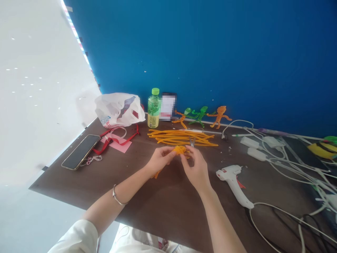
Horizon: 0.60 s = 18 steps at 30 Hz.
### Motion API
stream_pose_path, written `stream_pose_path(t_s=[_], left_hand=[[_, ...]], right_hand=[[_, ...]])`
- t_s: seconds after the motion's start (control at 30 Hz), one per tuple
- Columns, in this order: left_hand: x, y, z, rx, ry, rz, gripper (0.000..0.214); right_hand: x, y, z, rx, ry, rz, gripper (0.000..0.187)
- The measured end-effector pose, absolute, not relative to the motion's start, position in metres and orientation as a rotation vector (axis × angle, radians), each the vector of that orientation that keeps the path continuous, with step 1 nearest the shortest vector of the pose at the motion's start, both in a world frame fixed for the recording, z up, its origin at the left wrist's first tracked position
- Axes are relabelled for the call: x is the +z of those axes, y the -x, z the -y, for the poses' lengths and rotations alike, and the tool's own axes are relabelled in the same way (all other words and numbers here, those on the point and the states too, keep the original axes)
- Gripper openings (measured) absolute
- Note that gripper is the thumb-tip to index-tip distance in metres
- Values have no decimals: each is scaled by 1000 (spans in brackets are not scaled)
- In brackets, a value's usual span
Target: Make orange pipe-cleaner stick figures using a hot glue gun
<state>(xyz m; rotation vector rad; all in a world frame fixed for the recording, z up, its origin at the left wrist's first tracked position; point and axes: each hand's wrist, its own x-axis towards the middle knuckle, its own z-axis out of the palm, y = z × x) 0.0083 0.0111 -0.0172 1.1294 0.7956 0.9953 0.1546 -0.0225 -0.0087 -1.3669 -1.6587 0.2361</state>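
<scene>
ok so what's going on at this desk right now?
A person is holding a twisted orange pipe cleaner over a dark table, pinched between the left hand and the right hand. A pile of straight pipe cleaners lies just beyond. Small figures stand along the blue wall. A glue gun lies untouched to the right, and a phone to the left.
</scene>
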Motion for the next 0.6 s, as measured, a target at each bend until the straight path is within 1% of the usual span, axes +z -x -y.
stream_pose_path(t_s=[0.1, 0.2, 0.3, 0.6], left_hand=[[-20, -10, -13, 986, -1008, -730, 42], [-22, -12, -13, 972, -1008, -738, 42], [-21, -13, -11, 944, -1041, -753, 42], [-21, -13, -10, 949, -1026, -810, 42]], right_hand=[[-11, -154, 22, 450, 1369, 1517, 21], [-13, -154, 21, 570, 1358, 1435, 14], [-11, -153, 21, 681, 1319, 1375, 13], [-4, -153, 23, 694, 1390, 1313, 18]])
